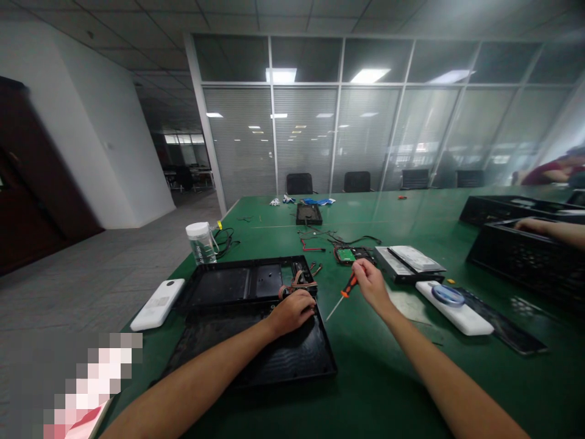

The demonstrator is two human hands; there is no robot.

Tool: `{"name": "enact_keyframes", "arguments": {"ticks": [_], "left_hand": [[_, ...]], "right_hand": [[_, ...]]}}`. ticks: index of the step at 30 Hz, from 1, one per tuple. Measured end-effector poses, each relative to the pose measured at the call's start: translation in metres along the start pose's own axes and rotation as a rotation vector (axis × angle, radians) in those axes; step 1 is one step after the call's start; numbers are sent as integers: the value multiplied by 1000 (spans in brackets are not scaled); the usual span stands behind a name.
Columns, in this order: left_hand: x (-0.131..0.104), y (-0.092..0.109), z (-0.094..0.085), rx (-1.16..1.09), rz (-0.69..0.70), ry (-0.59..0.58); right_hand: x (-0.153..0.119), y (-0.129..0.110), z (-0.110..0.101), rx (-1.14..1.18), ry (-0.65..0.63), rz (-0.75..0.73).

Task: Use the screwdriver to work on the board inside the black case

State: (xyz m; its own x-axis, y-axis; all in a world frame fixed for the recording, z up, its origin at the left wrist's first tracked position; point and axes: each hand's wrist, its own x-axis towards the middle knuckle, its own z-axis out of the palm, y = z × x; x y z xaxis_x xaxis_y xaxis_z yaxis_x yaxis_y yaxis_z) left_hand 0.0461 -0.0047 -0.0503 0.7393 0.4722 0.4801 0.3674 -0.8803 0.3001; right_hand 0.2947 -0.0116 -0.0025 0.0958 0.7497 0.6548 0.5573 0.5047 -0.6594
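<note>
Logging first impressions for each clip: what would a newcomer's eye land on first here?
Probably the two bare arms reaching over the green table: the left hand rests on an opened black device case beside a bundle of wires, and the right hand holds an orange-handled screwdriver. Just beyond sit a green circuit board and a bare drive.

A long green table runs toward a glass partition hung with grey blinds, black office chairs lined along its far edge. Ceiling panel lights glow above. Left, a white wall meets a dark wooden door; grey carpet leads into a dim corridor.
</note>
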Motion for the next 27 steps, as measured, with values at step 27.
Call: {"name": "enact_keyframes", "arguments": {"ticks": [27], "left_hand": [[-2,0,2,-11,-64,25]], "right_hand": [[-13,-14,10,-345,-93,-318]]}}
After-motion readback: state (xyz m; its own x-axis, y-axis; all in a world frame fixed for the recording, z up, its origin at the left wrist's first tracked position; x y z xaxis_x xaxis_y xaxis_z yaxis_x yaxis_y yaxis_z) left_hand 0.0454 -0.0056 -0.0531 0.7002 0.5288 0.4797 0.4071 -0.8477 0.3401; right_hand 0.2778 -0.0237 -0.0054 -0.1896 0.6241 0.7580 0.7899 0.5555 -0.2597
